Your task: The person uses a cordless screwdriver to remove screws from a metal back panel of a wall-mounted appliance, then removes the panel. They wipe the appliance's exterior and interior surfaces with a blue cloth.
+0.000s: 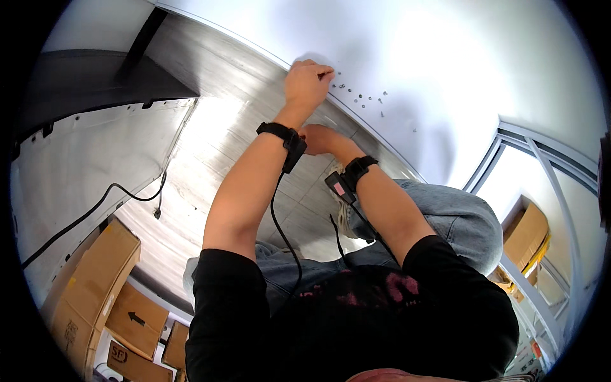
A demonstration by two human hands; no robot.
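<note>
My left hand (308,84) is at the edge of a white tabletop (407,70), with its fingers curled and closed. What they hold, if anything, is too small to make out. Just right of its fingertips lie several small screws (360,97), scattered over the white surface. Nearer to me and lower in the picture, my right hand (323,139) is beside the tabletop's edge. Its fingers are hidden behind my left wrist and the black device (294,151) strapped there. A second black strapped device (342,187) is on my right wrist.
A large metal cabinet (102,149) with a black top stands at the left, a black cable (114,186) in front of it. Cardboard boxes (95,286) are stacked at the lower left. A white metal frame (547,172) and another carton (527,237) are at the right.
</note>
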